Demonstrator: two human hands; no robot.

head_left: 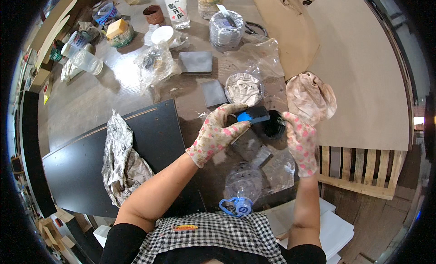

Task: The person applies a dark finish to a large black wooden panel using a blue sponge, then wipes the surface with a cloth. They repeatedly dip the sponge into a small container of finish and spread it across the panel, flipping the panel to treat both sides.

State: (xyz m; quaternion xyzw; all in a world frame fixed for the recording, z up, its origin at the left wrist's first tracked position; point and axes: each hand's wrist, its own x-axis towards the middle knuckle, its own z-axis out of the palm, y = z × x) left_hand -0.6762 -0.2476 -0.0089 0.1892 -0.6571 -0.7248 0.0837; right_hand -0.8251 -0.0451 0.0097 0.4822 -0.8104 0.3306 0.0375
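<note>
Both hands wear pale gloves with pink spots. My left hand (217, 133) is closed around a sponge block (254, 115), blue at the held end and black at the other. The black end sits beside the mouth of a black-coated cup (271, 127). My right hand (301, 145) has its fingers bent together at the cup's right rim and seems to grip it; the fingertips are partly hidden. Just beyond the sponge stands a round tub (245, 89) with a crumpled whitish cloth in it. A stained pinkish cloth (311, 97) lies beyond my right hand.
A clear plastic bottle with a blue handle (240, 198) lies close to my body. Grey abrasive pads (213, 92), plastic wrap (159, 66) and a wrapped tub (226, 31) lie farther off. A dark board (122, 146) bearing a dirty rag (119, 159) covers the left; brown sheets (363, 82) extend right.
</note>
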